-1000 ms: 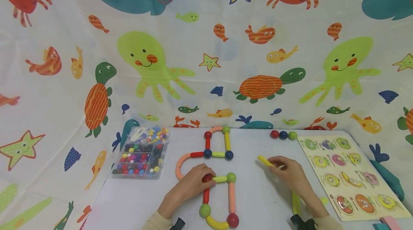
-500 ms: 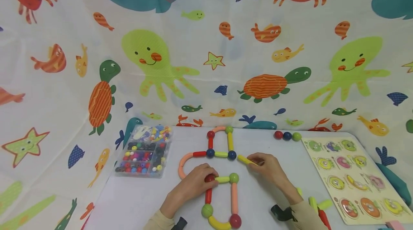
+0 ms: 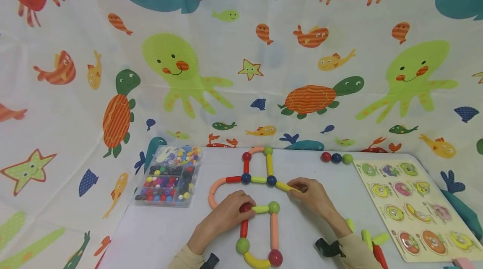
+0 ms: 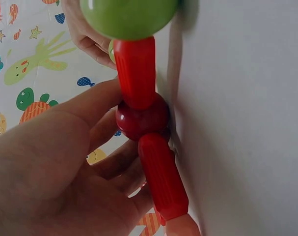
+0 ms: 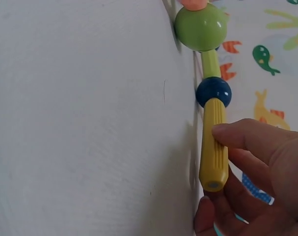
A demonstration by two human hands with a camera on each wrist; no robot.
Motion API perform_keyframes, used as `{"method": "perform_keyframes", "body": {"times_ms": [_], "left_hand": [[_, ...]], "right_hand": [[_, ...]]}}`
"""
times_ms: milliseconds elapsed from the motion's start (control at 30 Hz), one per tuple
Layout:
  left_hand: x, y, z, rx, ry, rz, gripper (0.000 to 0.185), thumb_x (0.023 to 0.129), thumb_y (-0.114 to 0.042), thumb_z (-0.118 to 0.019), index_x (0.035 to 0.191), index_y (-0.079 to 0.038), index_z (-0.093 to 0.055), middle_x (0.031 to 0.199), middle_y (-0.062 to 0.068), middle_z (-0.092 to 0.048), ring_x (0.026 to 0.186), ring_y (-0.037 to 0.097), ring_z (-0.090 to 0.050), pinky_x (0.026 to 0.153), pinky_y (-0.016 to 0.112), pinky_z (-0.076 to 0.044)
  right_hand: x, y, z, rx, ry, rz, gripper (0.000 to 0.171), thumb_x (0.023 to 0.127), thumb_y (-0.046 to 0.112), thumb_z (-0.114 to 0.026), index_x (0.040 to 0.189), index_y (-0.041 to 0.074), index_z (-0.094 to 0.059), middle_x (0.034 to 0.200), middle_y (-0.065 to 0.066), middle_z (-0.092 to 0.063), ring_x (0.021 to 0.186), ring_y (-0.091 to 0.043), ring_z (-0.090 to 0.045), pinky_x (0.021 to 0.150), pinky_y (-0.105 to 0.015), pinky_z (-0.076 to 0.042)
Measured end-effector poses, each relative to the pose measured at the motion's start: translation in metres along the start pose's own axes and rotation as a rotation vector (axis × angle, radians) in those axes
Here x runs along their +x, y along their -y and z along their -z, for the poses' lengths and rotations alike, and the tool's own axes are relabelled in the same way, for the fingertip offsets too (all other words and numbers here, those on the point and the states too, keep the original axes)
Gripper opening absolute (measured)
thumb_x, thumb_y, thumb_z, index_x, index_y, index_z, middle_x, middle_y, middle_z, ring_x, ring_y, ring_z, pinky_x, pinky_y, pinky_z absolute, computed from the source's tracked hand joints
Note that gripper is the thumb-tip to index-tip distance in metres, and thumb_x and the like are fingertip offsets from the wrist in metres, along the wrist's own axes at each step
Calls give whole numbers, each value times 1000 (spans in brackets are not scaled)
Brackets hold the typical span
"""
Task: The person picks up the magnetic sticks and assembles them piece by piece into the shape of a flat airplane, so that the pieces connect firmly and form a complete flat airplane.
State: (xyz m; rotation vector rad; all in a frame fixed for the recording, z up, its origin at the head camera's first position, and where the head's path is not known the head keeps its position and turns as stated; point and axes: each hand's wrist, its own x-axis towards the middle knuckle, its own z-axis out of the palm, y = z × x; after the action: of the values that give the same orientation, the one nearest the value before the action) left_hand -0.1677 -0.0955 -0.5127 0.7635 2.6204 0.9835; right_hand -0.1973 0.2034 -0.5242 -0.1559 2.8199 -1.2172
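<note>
My right hand (image 3: 311, 195) pinches a yellow magnetic stick (image 5: 215, 152) between thumb and fingers. The stick's far end touches a dark blue ball (image 3: 271, 181) at the corner of the upper loop of sticks and balls. With its fingertips, my left hand (image 3: 230, 212) holds a red ball (image 4: 139, 120), which joins two red sticks in the left wrist view. Below lies another loop, with a light green stick (image 3: 260, 209), a green ball (image 3: 273, 207), a pink stick (image 3: 274, 231) and a curved yellow piece (image 3: 256, 262). A curved pink piece (image 3: 216, 193) runs partly behind the left hand.
A clear box of beads (image 3: 166, 178) stands at the left. Three balls (image 3: 336, 158) line the back edge. A wooden puzzle board (image 3: 385, 231) lies at the right, with loose sticks (image 3: 379, 254) beside my right forearm. A printed cloth (image 3: 234, 88) hangs behind the table.
My right hand has moved left with the yellow stick, whose end has come against the dark blue ball. The left hand keeps its hold on the red ball.
</note>
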Motion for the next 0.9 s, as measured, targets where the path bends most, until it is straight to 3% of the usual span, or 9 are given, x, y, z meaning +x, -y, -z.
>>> {"method": "perform_keyframes", "body": {"times_ms": [400,733,900], "left_hand": [[1,0,1,0,6,7,21,94,-33,-73,111,-21,-73,98,-10,-62,87,3,-54,77,18,-48],[3,0,0,8,0,3,20,94,-33,-73,111,-22,-73,98,-10,-61,86,3,-54,77,19,-48],[2,1,-1,12,-7,-2,20,94,-34,-73,111,-22,-73,97,-10,-61,86,4,-54,77,18,-48]], "right_hand": [[-8,0,12,29,-35,-32,24,92,21,-75,115,17,-75,103,2,-72,92,-14,-62,79,-24,-53],[-42,-31,64,-66,-106,-110,23,97,22,-69,118,16,-73,112,-2,-73,102,-17,-63,82,-21,-52],[-66,-51,87,-104,-85,-171,23,97,18,-66,119,17,-73,114,-3,-73,98,-15,-64,78,-21,-52]]}}
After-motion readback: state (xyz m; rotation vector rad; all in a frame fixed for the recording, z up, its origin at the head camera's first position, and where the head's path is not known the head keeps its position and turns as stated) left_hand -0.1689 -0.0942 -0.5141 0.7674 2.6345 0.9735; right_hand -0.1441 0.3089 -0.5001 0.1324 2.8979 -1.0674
